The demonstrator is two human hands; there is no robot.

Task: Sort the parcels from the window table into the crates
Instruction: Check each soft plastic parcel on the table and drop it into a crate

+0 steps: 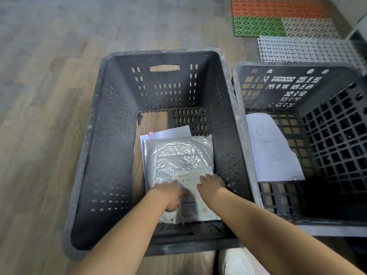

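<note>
A silvery white bubble-mailer parcel (pixel 178 157) with a printed label lies flat on the floor of the dark grey crate (pixel 111 135) in front of me, on top of a white paper sheet (pixel 168 132). Both my arms reach down into this crate. My left hand (pixel 170 193) lies on the parcel's near end, fingers curled at the label, thumb side down. My right hand (pixel 211 183) rests on the parcel's near right edge, close to the crate's right wall. Whether either hand pinches the parcel is hidden.
A second dark crate (pixel 337 135) stands right beside the first, holding a white sheet with handwriting (pixel 272 147). Orange, green and white perforated mats (pixel 278 20) lie on the wooden floor beyond. A white shoe (pixel 236 262) shows at the bottom edge.
</note>
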